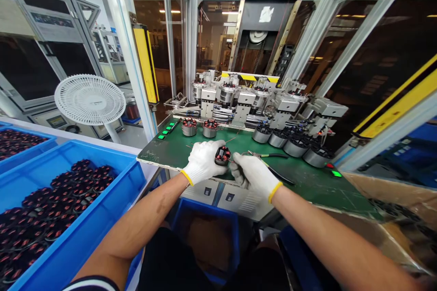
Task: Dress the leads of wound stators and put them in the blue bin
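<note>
My left hand (pixel 204 160), in a white glove, is wrapped round a small round stator (pixel 222 155) with red copper windings, held just above the green work surface (pixel 307 182). My gloved right hand (pixel 253 172) is closed beside it, fingertips pinching at the stator's right side, where a thin wire shows. Black-handled pliers (pixel 273 167) lie on the green surface just behind my right hand. Two more wound stators (pixel 189 127) (pixel 210 128) stand on fixtures further back.
A winding machine (pixel 246 100) with several heads fills the back of the bench, and grey round fixtures (pixel 295 145) sit at right. Blue bins (pixel 112 200) full of stators stand at left. A white fan (pixel 90 100), green buttons (pixel 167 130), and a small blue bin (pixel 205 236) below.
</note>
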Demonstrator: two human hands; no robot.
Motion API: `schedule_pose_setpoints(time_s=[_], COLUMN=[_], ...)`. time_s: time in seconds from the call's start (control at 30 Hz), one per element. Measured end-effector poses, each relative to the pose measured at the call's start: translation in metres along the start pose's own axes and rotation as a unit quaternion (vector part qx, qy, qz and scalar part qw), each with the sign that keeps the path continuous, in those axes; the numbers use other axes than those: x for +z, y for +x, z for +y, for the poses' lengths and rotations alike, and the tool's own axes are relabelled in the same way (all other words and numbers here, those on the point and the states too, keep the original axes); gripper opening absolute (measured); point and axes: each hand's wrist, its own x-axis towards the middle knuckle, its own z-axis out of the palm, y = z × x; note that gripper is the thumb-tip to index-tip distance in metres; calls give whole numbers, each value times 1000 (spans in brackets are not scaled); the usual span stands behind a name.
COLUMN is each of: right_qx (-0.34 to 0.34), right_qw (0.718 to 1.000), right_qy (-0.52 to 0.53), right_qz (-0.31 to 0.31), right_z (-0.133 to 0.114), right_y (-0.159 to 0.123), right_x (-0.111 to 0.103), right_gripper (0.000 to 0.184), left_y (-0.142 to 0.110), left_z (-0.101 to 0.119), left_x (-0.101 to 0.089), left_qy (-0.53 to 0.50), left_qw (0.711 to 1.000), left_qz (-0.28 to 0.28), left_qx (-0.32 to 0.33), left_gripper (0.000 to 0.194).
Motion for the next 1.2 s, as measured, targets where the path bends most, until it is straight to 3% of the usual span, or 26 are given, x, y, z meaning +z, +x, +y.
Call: schedule_pose_setpoints(time_s=[0.1,0.2,0.27,0.33,0.37,0.4,0.47,0.57,0.63,0.67,0.7,0.8,0.9,1.1,1.2], right_qx=[-26,-78,-39,17,35,47,56,46,42,46,53,92,140,278,305], right_qw=[997,964,951,979,992,987,933,810,691,652,644,692,751,834,855], right_qy=[-32,-197,-255,-139,-9,133,355,580,718,754,763,716,644,477,419], right_qz=[69,163,170,149,117,77,-2,-76,-77,-61,-35,32,40,-12,-12], right_z=[5,5,4,3,3,2,2,1,-1,-3,-4,-4,9,67,101], right_y=[-23,-34,-33,-29,-28,-28,-28,-31,-31,-31,-31,-33,-43,-101,-134], right_x=[14,23,26,28,29,31,38,58,73,79,85,98,116,193,226], right_gripper=[61,41,37,29,25,23,27,29,26,26,27,35,44,46,48], left_y=[0,0,0,1,2,2,3,6,7,8,8,9,10,7,10], left_z=[0,0,-2,-5,-7,-9,-14,-19,-20,-20,-20,-20,-20,-19,-18], left_x=[-1,-2,-3,-5,-6,-7,-9,-9,-8,-8,-8,-8,-8,-6,-26], left_qy=[-13,-32,-55,-86,-102,-119,-147,-172,-183,-186,-188,-187,-182,-182,-123], left_qw=[1000,999,998,996,994,991,986,978,974,973,973,973,973,970,974], left_qz=[-4,-14,-24,-34,-41,-52,-77,-110,-124,-124,-123,-124,-134,-152,-181], left_qx=[-2,-4,-1,5,10,17,30,47,53,54,53,50,46,43,64], left_gripper=[64,65,64,66,66,65,62,67,70,68,66,67,75,74,81])
